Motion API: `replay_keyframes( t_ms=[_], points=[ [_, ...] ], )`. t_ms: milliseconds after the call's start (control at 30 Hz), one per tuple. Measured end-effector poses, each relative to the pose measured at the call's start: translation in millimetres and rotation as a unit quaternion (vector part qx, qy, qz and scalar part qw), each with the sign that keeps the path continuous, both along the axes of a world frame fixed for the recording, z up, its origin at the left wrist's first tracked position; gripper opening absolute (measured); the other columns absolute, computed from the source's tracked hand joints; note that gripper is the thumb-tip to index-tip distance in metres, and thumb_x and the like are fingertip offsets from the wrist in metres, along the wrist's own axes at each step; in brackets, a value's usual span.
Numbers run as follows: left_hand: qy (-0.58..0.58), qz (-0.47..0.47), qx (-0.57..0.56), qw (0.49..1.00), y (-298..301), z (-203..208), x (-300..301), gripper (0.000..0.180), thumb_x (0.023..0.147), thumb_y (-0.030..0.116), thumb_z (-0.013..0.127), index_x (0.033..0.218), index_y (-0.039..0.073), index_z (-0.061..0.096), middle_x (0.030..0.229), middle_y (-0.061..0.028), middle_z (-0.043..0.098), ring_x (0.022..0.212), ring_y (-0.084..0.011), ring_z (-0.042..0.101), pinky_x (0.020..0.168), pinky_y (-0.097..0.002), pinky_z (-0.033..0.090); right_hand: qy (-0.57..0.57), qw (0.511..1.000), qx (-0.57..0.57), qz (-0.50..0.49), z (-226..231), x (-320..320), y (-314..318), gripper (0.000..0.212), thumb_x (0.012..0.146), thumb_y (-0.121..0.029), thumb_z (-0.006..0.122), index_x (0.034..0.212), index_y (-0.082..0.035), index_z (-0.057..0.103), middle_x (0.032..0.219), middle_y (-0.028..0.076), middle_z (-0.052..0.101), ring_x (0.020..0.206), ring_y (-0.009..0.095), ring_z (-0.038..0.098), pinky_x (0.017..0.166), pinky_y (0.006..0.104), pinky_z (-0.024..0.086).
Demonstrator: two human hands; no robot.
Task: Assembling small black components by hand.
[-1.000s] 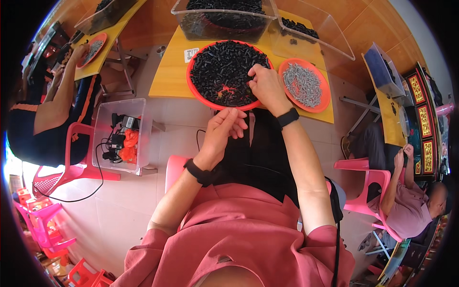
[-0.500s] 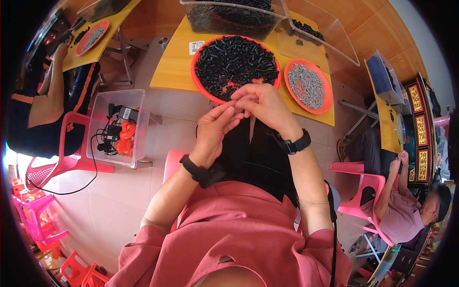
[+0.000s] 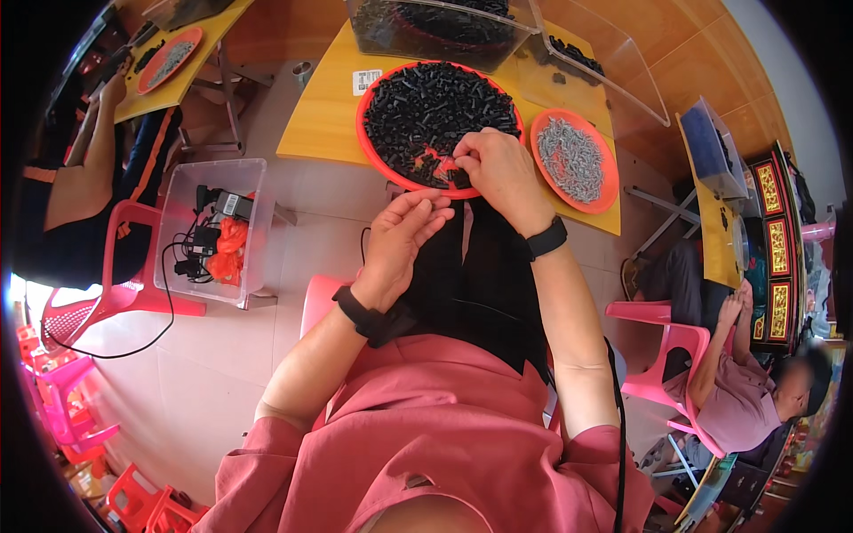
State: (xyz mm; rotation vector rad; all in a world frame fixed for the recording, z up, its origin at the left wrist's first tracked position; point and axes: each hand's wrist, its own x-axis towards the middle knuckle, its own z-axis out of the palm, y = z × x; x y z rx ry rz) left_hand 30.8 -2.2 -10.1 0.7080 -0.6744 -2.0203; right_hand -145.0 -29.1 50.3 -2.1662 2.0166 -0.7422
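Observation:
A round red tray point(image 3: 366, 142) full of small black plastic tube-like pieces point(image 3: 426, 102) sits in front of me on the yellow table. My right hand point(image 3: 505, 173) reaches over its near right side, fingertips pinched down by the pieces near a bare red patch. What those fingertips hold, if anything, is hidden. Just below the near rim, my left hand point(image 3: 402, 235) has its thumb pressed toward the curled fingers; anything between them is too small to make out. To the right lies an orange-red plate point(image 3: 609, 182) with a heap of small grey screw-like pieces point(image 3: 570, 160).
Clear plastic bins point(image 3: 435, 40) with black pieces stand behind the tray. A translucent box point(image 3: 169, 266) at the left holds adapters, cables and an orange-red bag. People sit at other tables on both sides, one on a pink chair point(image 3: 653, 377) at right.
My hands, together at the tray's near rim before, have parted. The right hand has moved right and its fingers now point down into the tray; the left stays just below the rim.

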Motion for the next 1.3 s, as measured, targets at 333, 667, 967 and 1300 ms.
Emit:
replay_keyframes(
  t_ms=[333, 667, 967, 1300],
  points=[
    [0.012, 0.003, -0.002, 1.000, 2, 2, 3, 0.017, 0.096, 0.012, 0.054, 0.110, 0.002, 0.058, 0.103, -0.0106, 0.067, 0.085, -0.0131, 0.067, 0.074, -0.0201, 0.054, 0.079, 0.994, 0.074, -0.032, -6, 25, -9, 0.016, 0.073, -0.018, 0.073, 0.076, -0.002, 0.069, 0.083, 0.016, 0.063, 0.079, 0.035, 0.064, 0.068, 0.0448, 0.050],
    [0.107, 0.001, 0.039, 0.993, -5, 6, 4, 0.020, 0.096, 0.015, 0.055, 0.113, 0.004, 0.059, 0.106, -0.0091, 0.067, 0.086, -0.0116, 0.067, 0.075, -0.0198, 0.055, -0.209, 0.977, -0.042, -0.026, 6, 22, 22, 0.008, 0.075, -0.006, 0.066, 0.074, 0.001, 0.062, 0.067, 0.016, 0.066, 0.058, 0.027, 0.066, 0.057, 0.0352, 0.052],
    [0.061, -0.011, -0.017, 0.998, -3, 3, 5, 0.019, 0.094, 0.016, 0.059, 0.111, 0.009, 0.062, 0.104, -0.0062, 0.068, 0.061, -0.0035, 0.054, 0.050, -0.0148, 0.039, -0.474, 0.879, 0.038, 0.007, 10, 40, 75, 0.012, 0.083, 0.006, 0.062, 0.095, 0.005, 0.061, 0.090, 0.012, 0.070, 0.076, 0.012, 0.068, 0.069, 0.0241, 0.054],
    [0.035, 0.020, -0.053, 0.998, -1, -2, 0, 0.018, 0.093, 0.015, 0.061, 0.109, 0.007, 0.064, 0.097, -0.0047, 0.068, 0.063, -0.0045, 0.055, 0.051, -0.0158, 0.039, -0.439, 0.899, -0.006, -0.011, 7, 49, 74, 0.031, 0.082, 0.003, 0.065, 0.110, 0.001, 0.054, 0.082, 0.012, 0.070, 0.074, 0.017, 0.070, 0.066, 0.0253, 0.054]
  ],
)
